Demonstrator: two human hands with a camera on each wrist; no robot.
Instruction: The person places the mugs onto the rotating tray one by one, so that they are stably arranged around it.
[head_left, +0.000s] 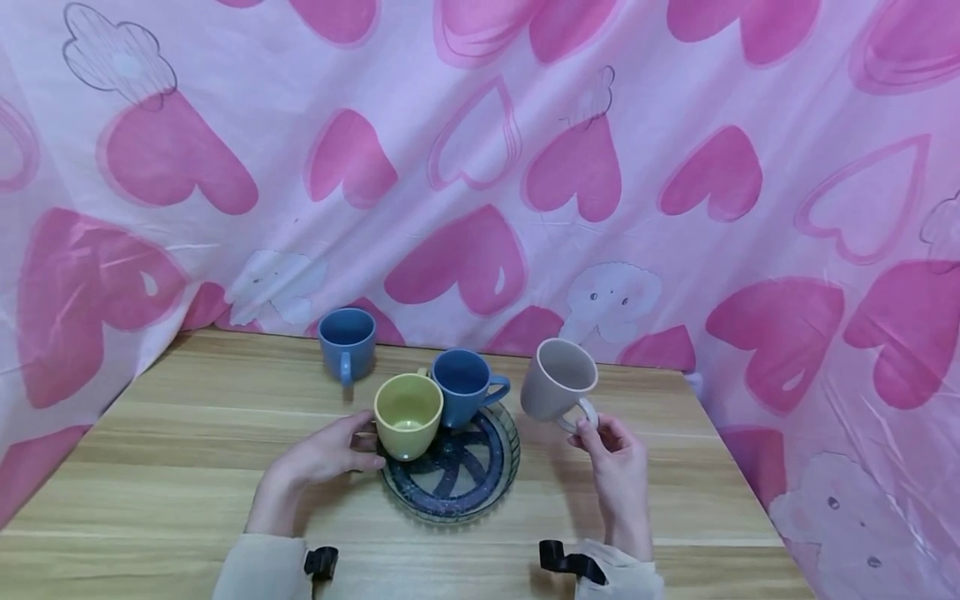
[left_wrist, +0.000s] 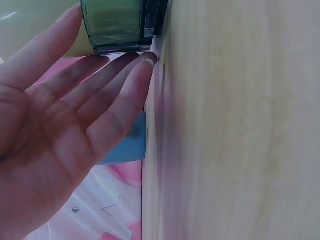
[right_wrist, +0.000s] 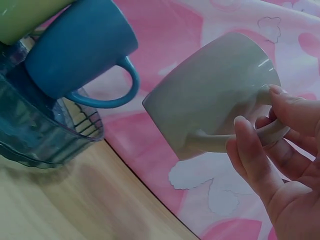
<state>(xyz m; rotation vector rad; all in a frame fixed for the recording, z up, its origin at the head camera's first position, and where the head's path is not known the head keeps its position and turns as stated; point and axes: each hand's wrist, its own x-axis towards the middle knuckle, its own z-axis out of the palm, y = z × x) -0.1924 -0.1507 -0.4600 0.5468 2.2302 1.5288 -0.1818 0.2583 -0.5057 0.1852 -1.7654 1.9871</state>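
Note:
My right hand (head_left: 618, 454) pinches the handle of a grey mug (head_left: 551, 387), which hangs tilted above the table to the right of a round glass dish (head_left: 510, 479). In the right wrist view the thumb and fingers meet around that handle. My left hand (head_left: 333, 450) rests at the dish's left rim, its fingers extended along the wall in the left wrist view. A yellow-green cup (head_left: 408, 433) stands on the left part of the dish. Beside it, at the back of the dish, is a blue mug (head_left: 459, 392) with its handle pointing right.
Another blue mug (head_left: 347, 346) stands on the wooden table (head_left: 187, 467) at the back left, its handle toward me. A pink heart-patterned cloth (head_left: 457, 250) hangs behind the table and along its sides. Black straps (head_left: 573, 562) sit at both cuffs.

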